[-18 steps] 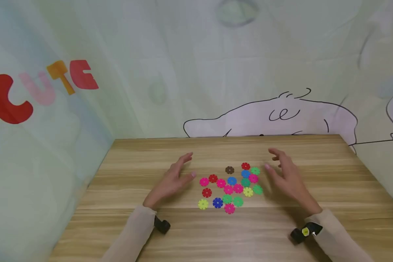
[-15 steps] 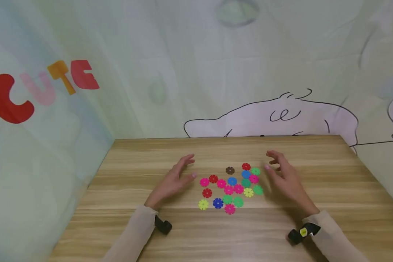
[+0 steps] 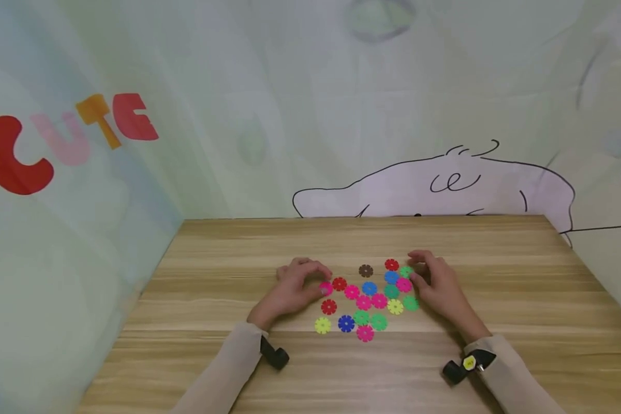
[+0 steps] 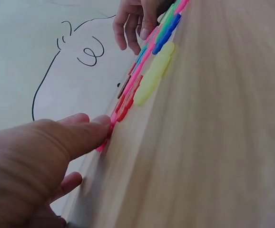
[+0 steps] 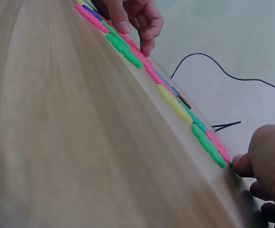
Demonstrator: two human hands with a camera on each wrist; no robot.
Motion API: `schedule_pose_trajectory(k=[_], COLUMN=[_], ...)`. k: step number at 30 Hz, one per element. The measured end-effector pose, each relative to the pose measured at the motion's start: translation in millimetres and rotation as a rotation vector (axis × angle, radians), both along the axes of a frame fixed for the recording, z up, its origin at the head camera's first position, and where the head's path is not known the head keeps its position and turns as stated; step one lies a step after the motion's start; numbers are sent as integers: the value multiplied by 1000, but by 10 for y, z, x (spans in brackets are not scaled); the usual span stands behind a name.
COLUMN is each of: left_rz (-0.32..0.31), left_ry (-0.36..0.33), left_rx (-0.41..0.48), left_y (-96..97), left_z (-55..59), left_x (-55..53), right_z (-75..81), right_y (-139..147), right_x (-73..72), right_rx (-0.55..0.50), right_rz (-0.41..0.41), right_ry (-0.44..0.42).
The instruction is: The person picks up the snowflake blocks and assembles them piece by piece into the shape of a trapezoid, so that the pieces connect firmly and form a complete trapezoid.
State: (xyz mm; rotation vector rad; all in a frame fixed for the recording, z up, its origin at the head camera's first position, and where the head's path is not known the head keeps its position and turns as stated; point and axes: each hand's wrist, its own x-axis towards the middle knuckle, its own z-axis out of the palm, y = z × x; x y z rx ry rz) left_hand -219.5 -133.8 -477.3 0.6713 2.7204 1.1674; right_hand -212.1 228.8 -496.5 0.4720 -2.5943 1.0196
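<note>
Several flat, notched plastic snowflake discs in mixed colours lie on the wooden table (image 3: 212, 253). In the head view my left hand (image 3: 290, 290) has its thumb and curved index finger at a pink snowflake disc (image 3: 326, 288) on the left of the group; the thumb covers part of it. The left wrist view shows that thumb against the pink edge. Beside the far right discs, my right hand (image 3: 441, 287) has its thumb tip at a green snowflake disc (image 3: 406, 271), while the index finger stands apart above it. The other right fingers are partly hidden.
A brown disc (image 3: 365, 271) and a red disc (image 3: 391, 265) lie at the back of the group. Yellow (image 3: 323, 325) and dark blue (image 3: 346, 324) discs lie nearer. A printed curtain (image 3: 238, 115) stands behind the table.
Both hands have moved inward to the discs. My left fingers have closed toward the pink disc; my right thumb and index finger have come to the green one. The discs keep their layout.
</note>
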Motion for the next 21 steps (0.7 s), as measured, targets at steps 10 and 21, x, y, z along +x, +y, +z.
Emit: schedule_pose_trajectory(k=[10, 21], left_rz=[35, 286], left_ry=[-7, -68], left_rx=[86, 504], left_y=[33, -79], left_z=[-11, -118], left_x=[-60, 32], right_z=[3, 25], right_y=[-43, -83], right_x=[-31, 3], right_rx=[4, 86], right_rz=[3, -63], right_ry=[30, -37])
